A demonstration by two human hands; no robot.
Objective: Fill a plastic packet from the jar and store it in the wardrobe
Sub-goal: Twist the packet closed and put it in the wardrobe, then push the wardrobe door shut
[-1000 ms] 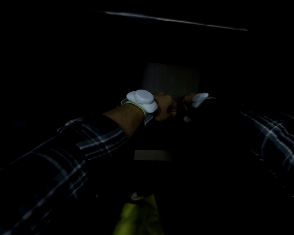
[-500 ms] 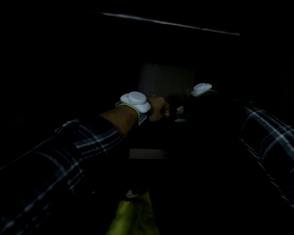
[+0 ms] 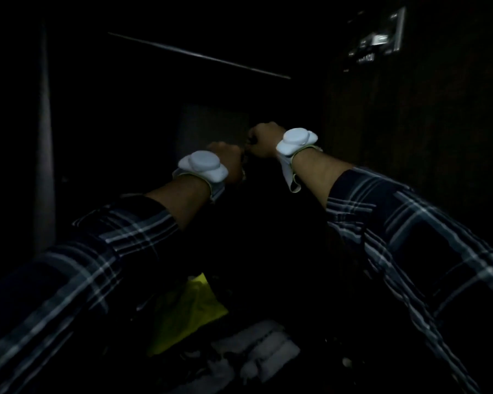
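The scene is very dark. My left hand (image 3: 227, 160) and my right hand (image 3: 264, 140) reach forward side by side into a dark wardrobe (image 3: 382, 137), nearly touching. Both have curled fingers, seen from behind. A white sensor sits on each wrist, and the sleeves are dark plaid. What the fingers close on is hidden by the hands and the dark. A small glint shows just under my left hand. I cannot make out a plastic packet or a jar.
A thin bright rod (image 3: 199, 56) slants across the top. A pale vertical edge (image 3: 44, 143) stands at the left. A yellow cloth (image 3: 182, 314) and white folded cloth (image 3: 256, 345) lie below my arms. A faint pale panel (image 3: 214, 126) sits behind the hands.
The view has lifted and shifted. My right hand has come out of the dark, and its bare wrist and fist now show above and to the right of my left hand.
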